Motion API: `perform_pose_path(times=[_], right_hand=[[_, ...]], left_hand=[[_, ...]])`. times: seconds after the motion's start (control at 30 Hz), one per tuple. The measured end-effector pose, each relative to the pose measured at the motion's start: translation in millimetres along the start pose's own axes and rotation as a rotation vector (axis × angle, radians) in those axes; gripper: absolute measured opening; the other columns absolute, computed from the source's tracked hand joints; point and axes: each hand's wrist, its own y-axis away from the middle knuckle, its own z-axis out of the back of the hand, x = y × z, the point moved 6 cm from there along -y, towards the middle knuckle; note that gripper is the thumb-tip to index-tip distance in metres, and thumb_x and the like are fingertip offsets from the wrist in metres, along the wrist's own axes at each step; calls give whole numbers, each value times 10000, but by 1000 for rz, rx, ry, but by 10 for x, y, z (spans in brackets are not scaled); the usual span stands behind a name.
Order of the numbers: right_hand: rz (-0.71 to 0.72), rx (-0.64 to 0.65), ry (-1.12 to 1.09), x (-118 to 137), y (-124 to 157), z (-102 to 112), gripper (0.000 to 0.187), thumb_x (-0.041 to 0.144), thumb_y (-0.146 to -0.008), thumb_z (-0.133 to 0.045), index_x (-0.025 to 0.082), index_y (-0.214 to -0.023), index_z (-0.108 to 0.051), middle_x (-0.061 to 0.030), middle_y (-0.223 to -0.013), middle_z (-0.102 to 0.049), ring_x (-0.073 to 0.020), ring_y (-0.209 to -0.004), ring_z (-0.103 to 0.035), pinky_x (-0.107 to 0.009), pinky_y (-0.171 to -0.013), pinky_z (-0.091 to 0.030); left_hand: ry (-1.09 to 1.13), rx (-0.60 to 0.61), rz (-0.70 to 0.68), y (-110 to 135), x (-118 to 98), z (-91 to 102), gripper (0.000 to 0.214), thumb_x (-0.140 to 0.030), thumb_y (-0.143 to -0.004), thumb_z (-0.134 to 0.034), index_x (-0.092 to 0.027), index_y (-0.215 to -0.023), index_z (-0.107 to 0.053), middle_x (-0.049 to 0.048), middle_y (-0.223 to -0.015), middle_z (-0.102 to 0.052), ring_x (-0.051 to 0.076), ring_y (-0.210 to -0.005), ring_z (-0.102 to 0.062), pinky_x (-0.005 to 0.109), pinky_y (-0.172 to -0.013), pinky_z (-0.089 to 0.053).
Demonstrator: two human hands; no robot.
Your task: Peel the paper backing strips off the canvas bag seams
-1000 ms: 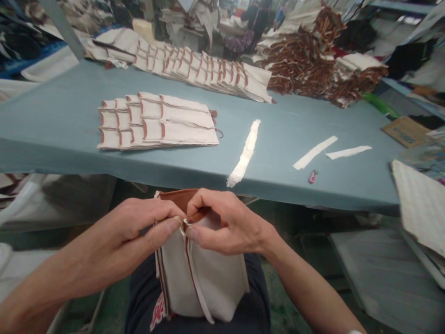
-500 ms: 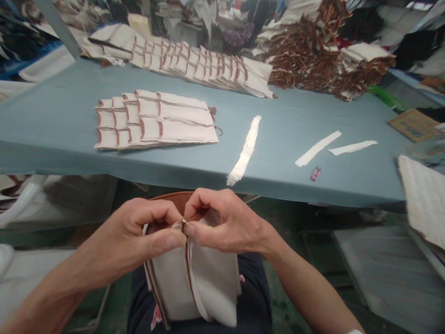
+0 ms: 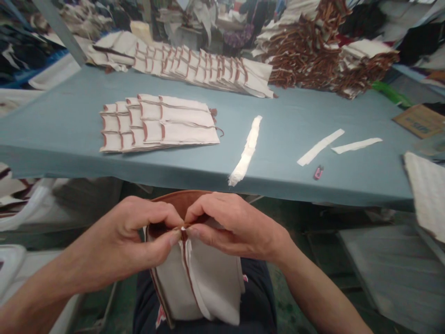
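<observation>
A cream fabric piece [image 3: 215, 278] with brown edging and a raised middle seam rests on my lap, looking like a sewn pouch or bag panel turned inside out. Its brown inner side shows at the top edge. My left hand [image 3: 146, 232] pinches that edge just left of the seam, thumb and forefinger closed. From the other side, my right hand [image 3: 229, 225] pinches the same edge, fingertips almost meeting the left ones. A small whitish bit shows between the fingertips; what it is I cannot make out.
On the blue-covered table [image 3: 278, 139] lie a stack of cream pieces [image 3: 187, 132], a bundle of white strips [image 3: 246, 153], two loose strips [image 3: 321, 147] and pink thread snips [image 3: 318, 172]. Behind are a long overlapping row [image 3: 194, 65] and a tall brown-edged pile [image 3: 306, 51]. A cardboard piece [image 3: 419, 120] lies right.
Both hands stay at the seam's top edge. The right hand has turned slightly flatter, and the edge between the fingertips now looks more spread. The view has shifted a little.
</observation>
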Motion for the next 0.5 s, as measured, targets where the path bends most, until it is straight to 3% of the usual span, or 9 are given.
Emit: perform_pose_path(times=[0.2, 0.27, 0.4, 0.5], right_hand=[[238, -147, 402, 163, 15, 15, 273, 189, -1174, -496, 169, -971, -678, -52, -838, -763, -158, -781, -701, -269, -762, -527], [266, -193, 406, 154, 29, 13, 245, 164, -1145, -523, 181, -948, -669, -37, -813, -762, -147, -743, -692, -256, -736, -525], [210, -203, 205, 94, 14, 0, 180, 151, -1097, -589, 198, -937, -657, 4, -782, -747, -112, -701, -675, -207, -704, -516], [171, -249, 259, 117, -11, -32, 205, 94, -1026, -570, 195, -864, -644, 10, -722, -723, -112, -628, -627, -222, -646, -479]], left_hand=[[19, -7, 155, -2, 108, -51, 277, -278, -930, -613, -203, -696, -740, -56, -596, -646, 99, -524, -560, 165, -497, -413], [24, -19, 178, -6, 107, -66, 279, -281, -898, -609, -197, -665, -736, -58, -575, -624, 94, -513, -541, 157, -490, -409], [55, -50, 155, 50, 154, -113, 291, -296, -910, -617, -197, -652, -709, -63, -587, -636, 87, -520, -533, 155, -506, -404], [68, -62, 154, 107, 237, -158, 290, -283, -926, -604, -197, -656, -668, -76, -597, -589, 79, -525, -501, 158, -503, -375]])
